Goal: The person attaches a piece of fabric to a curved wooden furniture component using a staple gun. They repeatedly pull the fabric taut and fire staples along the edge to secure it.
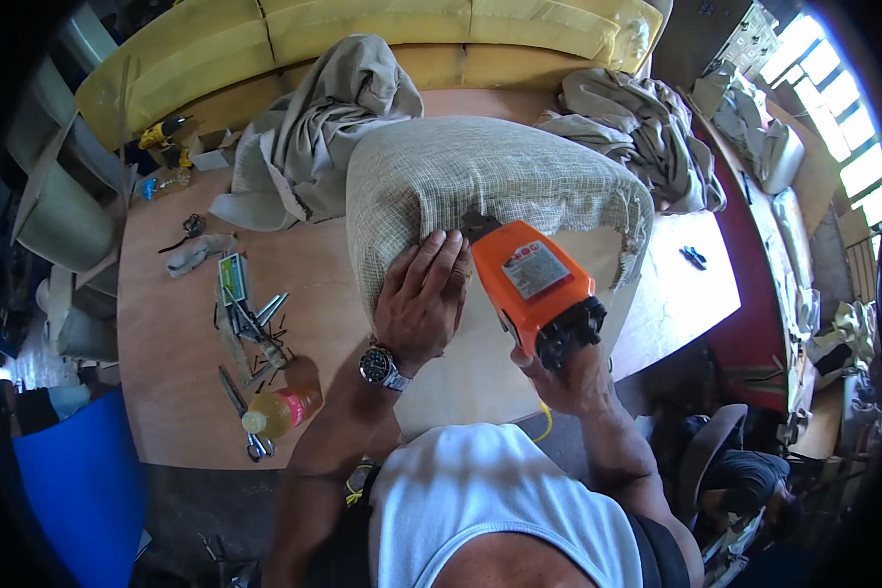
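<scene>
A padded upholstery piece (500, 157) covered in beige woven fabric stands in front of me on the table. My left hand (423, 299) lies on its near side, fingers stretched and close together, pressing the fabric near a folded corner. My right hand (570, 377) grips an orange staple gun (544, 279) with a black rear end; its handle is mostly hidden beneath the body. The tool's dark nose meets the fabric just right of my left fingertips. At the right, the fabric's frayed edge (637, 245) hangs loose over the pale near face.
Left on the table (167, 372) lie a bottle of yellow liquid (282, 412), scissors (255, 446), metal strips (260, 318), a green box (232, 277) and a yellow drill (165, 132). Grey cloth (333, 118) is heaped behind. Blue-handled pliers (693, 258) lie right. Yellow foam seating (363, 29) stands beyond.
</scene>
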